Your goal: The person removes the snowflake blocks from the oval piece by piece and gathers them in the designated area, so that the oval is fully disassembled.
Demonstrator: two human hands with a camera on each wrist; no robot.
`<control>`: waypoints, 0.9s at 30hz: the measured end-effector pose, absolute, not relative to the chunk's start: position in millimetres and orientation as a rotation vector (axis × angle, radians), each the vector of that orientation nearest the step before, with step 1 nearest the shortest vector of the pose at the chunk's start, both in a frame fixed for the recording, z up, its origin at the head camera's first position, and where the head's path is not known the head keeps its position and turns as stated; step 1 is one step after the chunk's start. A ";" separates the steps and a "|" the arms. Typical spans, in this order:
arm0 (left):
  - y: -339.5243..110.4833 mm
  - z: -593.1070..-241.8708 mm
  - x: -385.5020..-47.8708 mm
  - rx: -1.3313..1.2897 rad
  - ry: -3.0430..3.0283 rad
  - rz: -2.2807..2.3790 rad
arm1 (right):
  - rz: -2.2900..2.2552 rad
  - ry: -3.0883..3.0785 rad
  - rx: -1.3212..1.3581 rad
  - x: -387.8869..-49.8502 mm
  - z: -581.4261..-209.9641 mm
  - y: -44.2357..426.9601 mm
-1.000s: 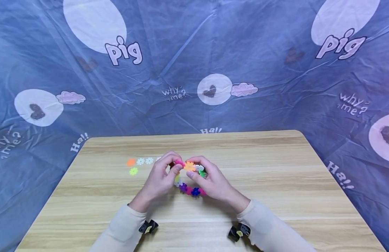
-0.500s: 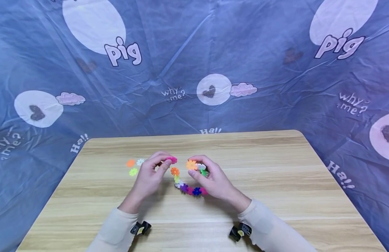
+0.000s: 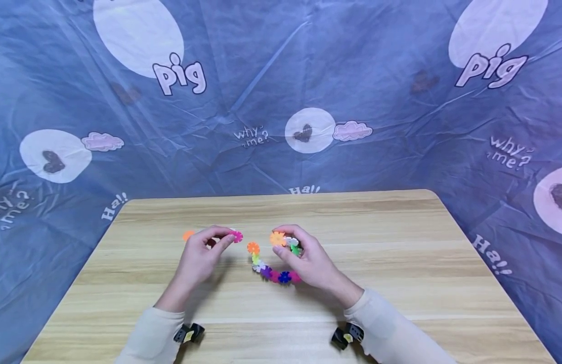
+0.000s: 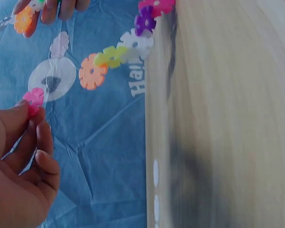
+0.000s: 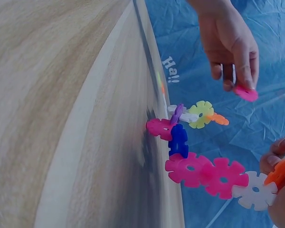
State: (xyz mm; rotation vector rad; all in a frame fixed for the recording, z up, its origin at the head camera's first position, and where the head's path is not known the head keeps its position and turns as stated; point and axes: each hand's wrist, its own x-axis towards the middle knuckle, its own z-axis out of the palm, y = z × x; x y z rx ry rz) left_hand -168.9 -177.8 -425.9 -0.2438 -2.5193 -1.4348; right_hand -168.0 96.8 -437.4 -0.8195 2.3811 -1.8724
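Observation:
Between thumb and fingertips, my left hand (image 3: 195, 260) pinches a single pink snowflake disc (image 3: 236, 236), which hangs in the air in the left wrist view too. My right hand (image 3: 311, 260) grips one end of a curved chain of interlocked snowflake discs, near a light orange disc (image 3: 277, 238). The chain runs through white, green, pink, a dark blue disc (image 3: 285, 277), a purple disc (image 4: 145, 21), white and yellow. Its other end is an orange disc (image 3: 253, 247), apart from the pink one. My right fingers hide part of the chain.
A loose orange disc (image 3: 188, 235) lies on the wooden table (image 3: 399, 242) beyond my left hand, which covers the area beside it. A blue printed cloth (image 3: 217, 101) hangs behind the table's far edge.
My left hand has drawn away to the left with the pink disc, which was beside the light orange disc. The chain's orange end has come into sight. My right hand has barely moved.

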 end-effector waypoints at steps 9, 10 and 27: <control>-194.0 -431.5 -168.6 -0.143 -2.613 -1.369 | -1.876 2.371 -0.826 -167.7 -437.4 97.7; -195.5 -431.5 -168.6 -0.130 -2.624 -1.364 | -1.878 2.371 -0.830 -167.8 -437.2 97.7; -220.4 -433.9 -173.3 -0.014 -2.744 -1.225 | -1.887 2.359 -0.812 -168.2 -436.0 98.4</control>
